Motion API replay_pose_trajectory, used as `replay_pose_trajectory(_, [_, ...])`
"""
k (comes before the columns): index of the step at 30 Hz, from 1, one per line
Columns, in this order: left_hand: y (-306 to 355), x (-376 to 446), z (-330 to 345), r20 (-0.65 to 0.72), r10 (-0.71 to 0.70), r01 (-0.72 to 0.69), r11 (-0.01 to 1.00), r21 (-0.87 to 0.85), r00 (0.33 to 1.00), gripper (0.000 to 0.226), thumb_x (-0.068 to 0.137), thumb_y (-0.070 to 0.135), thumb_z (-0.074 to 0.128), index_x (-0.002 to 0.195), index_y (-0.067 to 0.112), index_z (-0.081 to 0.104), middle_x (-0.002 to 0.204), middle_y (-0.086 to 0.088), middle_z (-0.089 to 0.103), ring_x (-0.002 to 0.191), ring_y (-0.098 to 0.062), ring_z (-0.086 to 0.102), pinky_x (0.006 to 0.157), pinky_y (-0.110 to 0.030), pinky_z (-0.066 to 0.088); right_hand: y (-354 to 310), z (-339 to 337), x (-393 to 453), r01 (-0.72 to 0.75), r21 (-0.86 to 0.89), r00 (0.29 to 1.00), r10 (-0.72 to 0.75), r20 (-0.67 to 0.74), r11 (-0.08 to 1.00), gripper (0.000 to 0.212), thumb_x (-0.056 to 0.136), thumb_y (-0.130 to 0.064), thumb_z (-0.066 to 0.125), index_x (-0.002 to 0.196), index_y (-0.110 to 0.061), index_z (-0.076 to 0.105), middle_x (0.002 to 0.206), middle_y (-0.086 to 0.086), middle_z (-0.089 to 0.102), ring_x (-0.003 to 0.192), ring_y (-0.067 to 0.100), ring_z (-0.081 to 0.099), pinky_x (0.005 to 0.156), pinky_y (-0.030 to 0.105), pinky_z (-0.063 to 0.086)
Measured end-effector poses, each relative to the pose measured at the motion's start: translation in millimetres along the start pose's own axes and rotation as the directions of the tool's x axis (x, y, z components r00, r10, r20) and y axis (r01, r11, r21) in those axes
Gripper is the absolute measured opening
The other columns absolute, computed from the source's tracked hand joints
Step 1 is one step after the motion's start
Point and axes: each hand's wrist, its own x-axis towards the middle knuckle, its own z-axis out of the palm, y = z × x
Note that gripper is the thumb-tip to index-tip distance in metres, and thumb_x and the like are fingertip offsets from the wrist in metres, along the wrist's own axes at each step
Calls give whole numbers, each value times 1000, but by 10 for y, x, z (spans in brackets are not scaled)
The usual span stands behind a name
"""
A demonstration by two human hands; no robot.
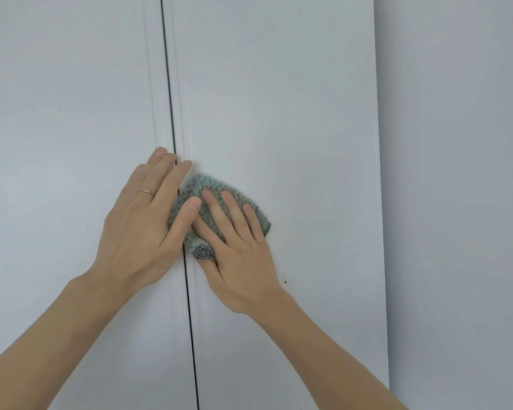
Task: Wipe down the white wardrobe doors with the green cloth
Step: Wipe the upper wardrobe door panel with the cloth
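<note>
Right hand (237, 255) lies flat, fingers straight, pressing the green cloth (212, 190) against the right door (279, 99). No real grip on it, though a cloth corner does poke up by the thumb. Left hand (139, 220) is also flat and relaxed, spread across the seam (168, 84) with its thumb over the cloth's left edge and its fingers on the left door (65, 99).

Risks:
- Cloth is held only by palm pressure. Ease off mid-stroke and it probably slides down the door and drops.
- Cloth sits right at the seam. A leftward stroke could snag its edge in the gap or bunch it up.
- Small dark specks on the right door, below right of the hand. Easy to miss.
- The wall (456, 143) to the right isn't part of the job.
</note>
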Motion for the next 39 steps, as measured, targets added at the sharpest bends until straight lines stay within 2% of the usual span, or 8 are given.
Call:
replay_pose_trajectory(6, [14, -9, 66, 0, 9, -9, 998, 68, 1000, 63, 107, 55, 31, 155, 17, 48, 167, -3, 35, 160, -4, 5, 129, -26, 5, 1155, -172, -233, -269, 85, 958, 276, -82, 959, 62, 101, -36, 35, 159, -41, 14, 170, -10, 6, 158, 17, -2, 128, 48, 4])
replay_pose_trajectory(10, [6, -3, 90, 2, 32, -32, 995, 92, 999, 62, 107, 53, 32, 151, 13, 52, 166, -6, 37, 162, -15, 11, 128, -22, -1, 1666, -490, -305, -637, 358, 689, 713, -132, 682, 58, 110, -30, 40, 141, -60, 1, 168, -9, 8, 158, 18, 3, 128, 47, 5])
replay_pose_trajectory(15, [30, -10, 90, -3, 5, -5, 996, 85, 1000, 64, 107, 55, 30, 153, 14, 50, 167, -4, 36, 162, -15, 11, 129, -27, 4, 1714, -477, -230, -796, 408, 449, 889, -94, 446, 62, 111, -41, 31, 162, -33, -2, 171, -8, -2, 157, 12, -3, 128, 45, 0])
replay_pose_trajectory(20, [9, -7, 27, 9, 8, -9, 996, 88, 1000, 66, 108, 54, 28, 157, 13, 43, 168, -4, 34, 162, -14, 11, 128, -21, 0, 1093, -291, 45, -680, 264, 669, 726, -157, 684, 60, 108, -45, 22, 161, -34, -4, 172, -4, -7, 157, 17, -13, 127, 45, -11])
replay_pose_trajectory(26, [17, -110, 23, 17, 5, -6, 996, 87, 1000, 65, 109, 52, 29, 160, 13, 39, 169, -3, 32, 161, -12, 12, 130, -25, 5, -120, 12, 176, -193, 39, 978, 195, -71, 980, 66, 102, -40, 32, 164, -26, 12, 172, 3, 1, 158, 26, -8, 128, 50, -1])
replay_pose_trajectory(32, [83, -204, 87, 5, -29, 29, 997, 74, 1000, 63, 108, 50, 32, 159, 14, 42, 169, -4, 33, 161, -14, 13, 130, -26, 6, -77, 171, -398, 45, 1, 999, -45, 25, 999, 66, 99, -36, 44, 161, -33, 22, 171, -7, 9, 159, 19, 2, 129, 46, 6])
replay_pose_trajectory(36, [130, -308, 154, 16, -23, 22, 996, 82, 1000, 64, 108, 51, 32, 157, 12, 45, 168, -5, 35, 162, -12, 11, 130, -28, 7, 708, 103, -713, -207, -3, 978, 206, -41, 978, 72, 95, -33, 40, 162, -36, 16, 171, -8, 4, 159, 21, -2, 128, 47, 3])
replay_pose_trajectory(39, [133, -348, 167, 23, -24, 22, 996, 87, 999, 64, 108, 51, 32, 156, 11, 45, 168, -5, 35, 162, -13, 11, 130, -29, 8, 1247, 0, -835, -499, 119, 845, 513, -154, 858, 67, 100, -30, 40, 161, -38, 12, 170, -5, 8, 158, 20, 0, 127, 49, 6])
